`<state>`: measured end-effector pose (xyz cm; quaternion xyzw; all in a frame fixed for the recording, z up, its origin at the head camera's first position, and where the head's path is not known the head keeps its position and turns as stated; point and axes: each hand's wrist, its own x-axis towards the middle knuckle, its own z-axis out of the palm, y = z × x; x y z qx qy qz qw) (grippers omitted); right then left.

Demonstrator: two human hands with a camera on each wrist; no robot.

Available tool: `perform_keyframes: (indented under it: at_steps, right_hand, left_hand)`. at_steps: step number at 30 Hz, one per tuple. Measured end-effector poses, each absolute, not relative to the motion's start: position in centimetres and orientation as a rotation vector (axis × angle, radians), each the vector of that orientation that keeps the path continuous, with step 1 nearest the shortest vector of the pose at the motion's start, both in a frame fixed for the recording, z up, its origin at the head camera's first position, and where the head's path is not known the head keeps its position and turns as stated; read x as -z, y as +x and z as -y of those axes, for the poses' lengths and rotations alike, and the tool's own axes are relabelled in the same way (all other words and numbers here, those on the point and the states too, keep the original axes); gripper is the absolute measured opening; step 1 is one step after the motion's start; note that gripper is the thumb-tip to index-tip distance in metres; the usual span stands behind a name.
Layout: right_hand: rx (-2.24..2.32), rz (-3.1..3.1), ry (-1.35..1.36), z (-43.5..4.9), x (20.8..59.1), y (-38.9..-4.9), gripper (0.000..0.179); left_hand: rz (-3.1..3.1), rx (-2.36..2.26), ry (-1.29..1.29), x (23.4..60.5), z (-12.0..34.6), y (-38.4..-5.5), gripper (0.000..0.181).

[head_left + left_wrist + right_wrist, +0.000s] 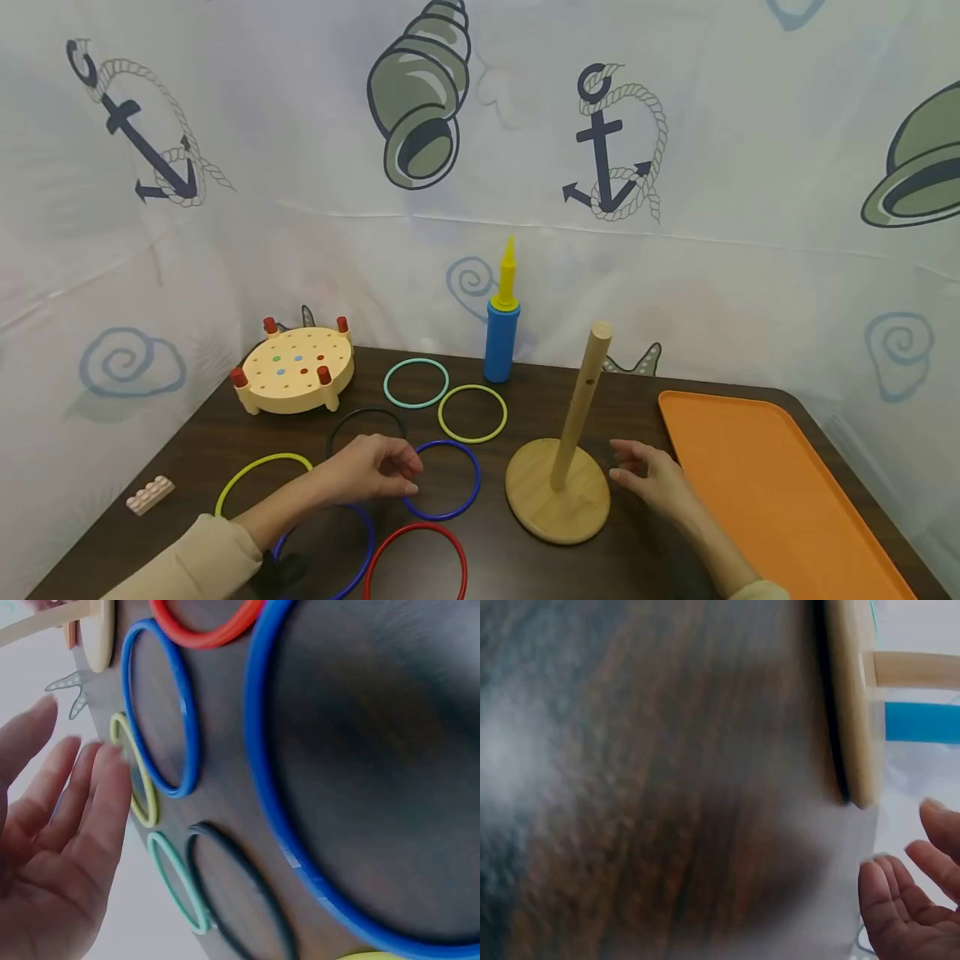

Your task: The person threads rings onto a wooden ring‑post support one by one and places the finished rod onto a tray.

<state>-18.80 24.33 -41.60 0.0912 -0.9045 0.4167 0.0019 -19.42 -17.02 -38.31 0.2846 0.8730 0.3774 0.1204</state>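
I see slim room between the stand (558, 512) and right hand (651, 479); left hand (371, 468) hovers near a blue ring's (477, 483) edge; both hands' fingers loosely parted.

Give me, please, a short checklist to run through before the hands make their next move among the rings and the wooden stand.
1. Left hand free: ok; it holds nothing above the rings.
2. Right hand free: ok; it holds nothing, just beside the wooden stand.
3. Stand's base resting on the table: ok.
4. Post bare of rings: ok.
5. Larger yellow ring fully visible in the head view: not ok; the left forearm hides part of it.
6. Post fixed firmly in its base: cannot tell from these pictures.
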Motion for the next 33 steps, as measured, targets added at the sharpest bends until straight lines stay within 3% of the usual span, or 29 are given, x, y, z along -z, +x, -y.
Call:
perform_keyframes:
  at_steps: [14,33]
  right_hand:
    - [-1.566,2.812,0.762,-25.3,42.9,-18.6,0.067]
    - [-1.591,2.843,0.758,-24.9,43.6,-18.0,0.075]
  left_hand:
    - [-2.362,-1.13,0.702,39.5,17.4,-18.3,0.019]
    - [-2.417,-1.026,0.775,41.3,16.5,-17.2,0.019]
